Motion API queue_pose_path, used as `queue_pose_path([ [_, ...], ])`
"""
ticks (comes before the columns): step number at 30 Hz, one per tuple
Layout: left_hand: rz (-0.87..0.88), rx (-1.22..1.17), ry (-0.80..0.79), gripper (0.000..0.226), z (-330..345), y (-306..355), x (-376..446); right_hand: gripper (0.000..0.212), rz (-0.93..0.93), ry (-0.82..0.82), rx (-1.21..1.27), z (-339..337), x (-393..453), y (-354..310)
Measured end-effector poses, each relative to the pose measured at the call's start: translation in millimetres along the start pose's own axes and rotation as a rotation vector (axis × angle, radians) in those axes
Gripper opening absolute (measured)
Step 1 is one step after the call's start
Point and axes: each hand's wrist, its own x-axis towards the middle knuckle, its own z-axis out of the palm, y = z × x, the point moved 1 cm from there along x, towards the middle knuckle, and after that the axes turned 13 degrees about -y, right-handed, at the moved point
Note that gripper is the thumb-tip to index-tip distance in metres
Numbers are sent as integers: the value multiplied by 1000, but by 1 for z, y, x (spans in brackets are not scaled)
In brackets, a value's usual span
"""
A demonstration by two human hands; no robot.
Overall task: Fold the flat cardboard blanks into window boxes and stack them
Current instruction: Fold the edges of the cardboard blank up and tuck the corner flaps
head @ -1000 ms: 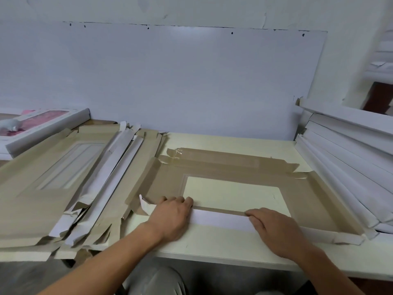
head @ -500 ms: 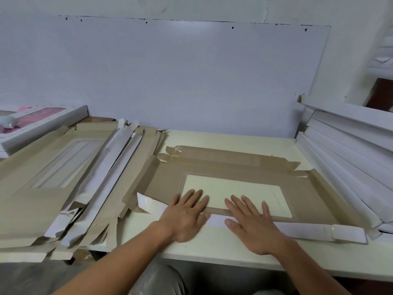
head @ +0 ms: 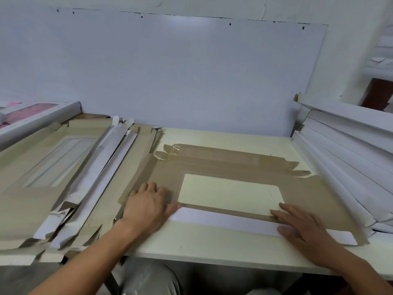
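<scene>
A brown cardboard blank (head: 212, 165) with a rectangular window lies flat on the cream table (head: 202, 243) in front of me. Its near flap (head: 225, 222) is folded over, white side up. My left hand (head: 146, 207) presses flat on the blank's near left corner. At the flap's right end, my right hand (head: 302, 226) presses down with straight fingers. A pile of flat blanks (head: 55, 179) lies to the left. Folded white boxes (head: 348, 158) lean stacked at the right.
A finished box with a pink inside (head: 32, 118) sits at the far left. A white board (head: 170, 75) stands against the wall behind the table. The table's front edge runs just past my wrists.
Both hands have slid apart along the folded near flap, left hand to the left corner, right hand toward the right end. The flap now lies flatter.
</scene>
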Motion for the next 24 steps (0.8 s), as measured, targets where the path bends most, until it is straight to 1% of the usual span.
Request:
queue_pose_path([
  [2,50,-78,-2,76,0,-16,2,40,-26,31,11,0,-4,0],
  [4,63,-127,-55,79,-1,-25,1,41,-48,37,15,-1,-6,1],
  [7,3,-41,-79,85,0,-24,1,39,-75,74,63,-5,-7,-4],
  [9,-35,8,-40,90,2,-21,2,32,-86,147,99,-9,-10,-9],
  [11,-64,62,7,93,1,-20,4,25,-94,172,80,-15,-16,-11],
  [13,-86,97,42,91,-2,-19,8,19,-68,119,91,-21,-23,-12],
  [14,-98,114,51,85,-3,-19,10,14,-33,66,104,-24,-27,-13],
  [15,-100,136,62,77,-3,-18,13,17,17,6,107,-27,-29,-14],
  [16,-99,166,62,66,-3,-16,16,24,62,-54,81,-31,-29,-16],
  [18,-88,230,48,41,-6,-6,18,37,123,-164,-29,-36,-26,-20],
  [20,-14,175,110,21,-14,14,11,45,132,-263,-96,-40,-19,-27],
  [21,36,117,151,17,-20,26,5,47,115,-304,-101,-40,-14,-31],
  [22,95,50,192,14,-23,38,-1,48,91,-331,-92,-40,-8,-35],
  [23,162,-26,186,14,-24,52,-8,49,71,-342,-70,-39,-3,-40],
  [24,232,-90,175,19,-24,65,-15,50,57,-339,-34,-38,3,-44],
])
